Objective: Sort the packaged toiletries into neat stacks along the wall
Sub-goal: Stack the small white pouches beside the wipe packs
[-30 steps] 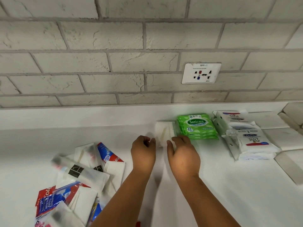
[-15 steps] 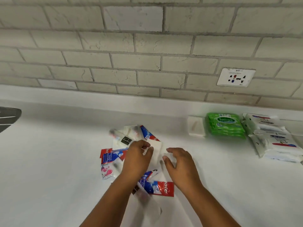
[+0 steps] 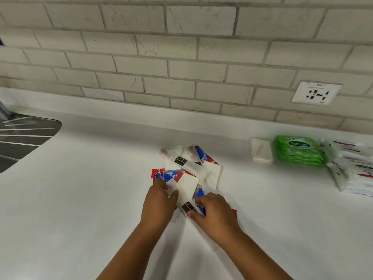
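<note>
While both hands are digging into the loose pile of packets (image 3: 187,170) on the desk (image 3: 80,199), the left hand (image 3: 159,201) is pressing a white sachet (image 3: 186,188) and the right hand (image 3: 214,211) is pinching a clear-wrapped packet (image 3: 189,208); the stacks (image 3: 298,151) are lying far right of them.

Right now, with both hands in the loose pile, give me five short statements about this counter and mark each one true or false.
1. The green wipes pack sits against the wall, right of the small white packet. True.
2. The left hand rests on the green wipes pack. False: it is on the loose pile, far from that pack.
3. The right hand pinches a packet with a dark label at the pile's near edge. True.
4. The wall socket is directly above the sink. False: the socket is far right, the sink far left.
5. The loose pile touches the wall. False: bare counter lies between them.
</note>
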`<state>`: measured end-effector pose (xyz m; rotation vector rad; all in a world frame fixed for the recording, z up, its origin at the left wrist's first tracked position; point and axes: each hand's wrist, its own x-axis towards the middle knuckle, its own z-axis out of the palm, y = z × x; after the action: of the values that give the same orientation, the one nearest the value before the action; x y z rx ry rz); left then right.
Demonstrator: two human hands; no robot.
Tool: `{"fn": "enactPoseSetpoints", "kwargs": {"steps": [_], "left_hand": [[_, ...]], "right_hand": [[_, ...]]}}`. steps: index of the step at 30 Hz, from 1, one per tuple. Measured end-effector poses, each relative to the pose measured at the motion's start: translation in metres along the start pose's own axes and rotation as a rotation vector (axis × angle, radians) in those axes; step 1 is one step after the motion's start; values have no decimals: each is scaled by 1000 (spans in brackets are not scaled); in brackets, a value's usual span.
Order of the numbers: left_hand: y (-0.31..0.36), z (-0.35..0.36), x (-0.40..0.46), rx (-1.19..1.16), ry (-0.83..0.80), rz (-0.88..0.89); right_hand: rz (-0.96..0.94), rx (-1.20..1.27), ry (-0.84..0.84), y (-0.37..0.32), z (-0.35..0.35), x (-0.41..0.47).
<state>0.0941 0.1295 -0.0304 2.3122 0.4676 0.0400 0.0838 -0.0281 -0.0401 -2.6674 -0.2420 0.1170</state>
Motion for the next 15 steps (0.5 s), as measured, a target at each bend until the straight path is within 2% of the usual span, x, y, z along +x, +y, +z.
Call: {"fn": "enactPoseSetpoints", "kwargs": {"steps": [7,11,15], "left_hand": [[-4,-1,-5,-98,-80,-96],[-8,-2,-3,-137,-101,-140],[-18,0,-1,-268,-71,-172]], "right_hand": [[47,43,-18,-5,8,4],[96,167,15,-9,12,5],[161,411,-11,-17,15,8]]}}
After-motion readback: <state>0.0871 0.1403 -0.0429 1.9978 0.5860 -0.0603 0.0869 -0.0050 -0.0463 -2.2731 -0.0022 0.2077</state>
